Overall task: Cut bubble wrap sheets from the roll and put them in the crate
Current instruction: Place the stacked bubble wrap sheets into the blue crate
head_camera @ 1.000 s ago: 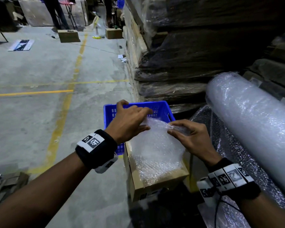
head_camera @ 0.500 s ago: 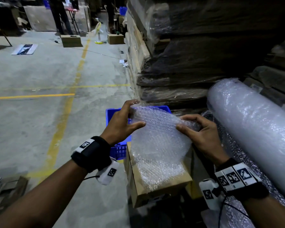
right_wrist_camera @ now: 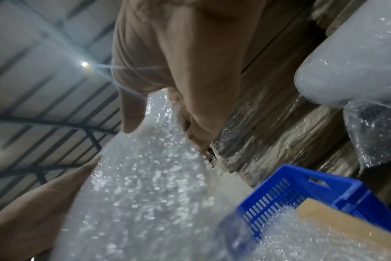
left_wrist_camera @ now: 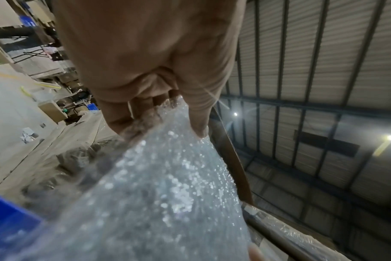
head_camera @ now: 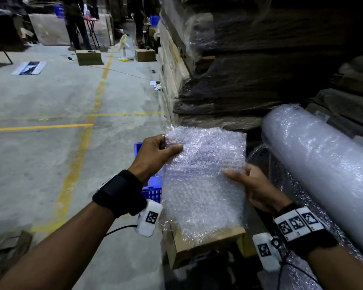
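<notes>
A cut bubble wrap sheet [head_camera: 203, 164] is held upright in front of me. My left hand [head_camera: 172, 143] pinches its top left corner, thumb on the near face. My right hand [head_camera: 239, 176] pinches its right edge halfway down. The sheet's lower end reaches the top of a cardboard box [head_camera: 208, 241]. The blue crate [head_camera: 149, 191] stands on the floor behind the box, mostly hidden by the sheet and my left wrist. The big bubble wrap roll [head_camera: 323, 164] lies at the right. The wrist views show thumb and fingers of each hand [left_wrist_camera: 163, 113] [right_wrist_camera: 159, 120] clamping the sheet [left_wrist_camera: 167, 194] [right_wrist_camera: 145, 185].
Tall stacks of plastic-wrapped cardboard [head_camera: 249, 70] rise right behind the crate and roll. Concrete floor with yellow lines [head_camera: 76, 164] stretches to the left. Far back stand people [head_camera: 76, 24], small boxes [head_camera: 89, 57] and a fan [head_camera: 124, 47]. A loose web of bubble wrap [head_camera: 302, 206] hangs under the roll.
The sheet lay flat on the box a second ago. Both hands have lifted it and stood it upright; the left hand has risen to the top corner.
</notes>
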A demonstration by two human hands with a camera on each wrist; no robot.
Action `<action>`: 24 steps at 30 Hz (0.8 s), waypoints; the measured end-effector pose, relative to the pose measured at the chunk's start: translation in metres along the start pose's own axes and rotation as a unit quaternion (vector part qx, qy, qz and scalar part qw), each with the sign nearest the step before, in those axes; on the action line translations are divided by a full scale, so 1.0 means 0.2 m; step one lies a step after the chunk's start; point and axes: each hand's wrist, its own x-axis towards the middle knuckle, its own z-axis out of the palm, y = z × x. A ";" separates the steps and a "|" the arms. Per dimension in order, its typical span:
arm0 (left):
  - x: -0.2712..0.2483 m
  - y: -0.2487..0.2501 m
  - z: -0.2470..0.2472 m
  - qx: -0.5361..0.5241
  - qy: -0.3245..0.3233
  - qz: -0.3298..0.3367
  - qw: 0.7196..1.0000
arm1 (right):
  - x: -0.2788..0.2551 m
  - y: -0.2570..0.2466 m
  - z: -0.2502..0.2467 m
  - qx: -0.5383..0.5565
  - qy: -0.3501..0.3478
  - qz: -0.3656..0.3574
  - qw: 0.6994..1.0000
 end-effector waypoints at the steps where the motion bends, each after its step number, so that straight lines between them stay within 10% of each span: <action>1: 0.00 0.00 0.00 0.005 0.001 -0.006 1.000 | -0.01 0.01 0.01 -0.013 0.017 0.001 1.000; 9: -0.05 -0.05 -0.02 0.024 -0.026 -0.095 0.995 | 0.02 0.02 0.03 -0.063 0.094 -0.023 0.993; 24: -0.22 -0.14 -0.04 0.123 -0.079 0.012 0.989 | -0.03 0.05 0.05 -0.239 0.155 -0.090 0.954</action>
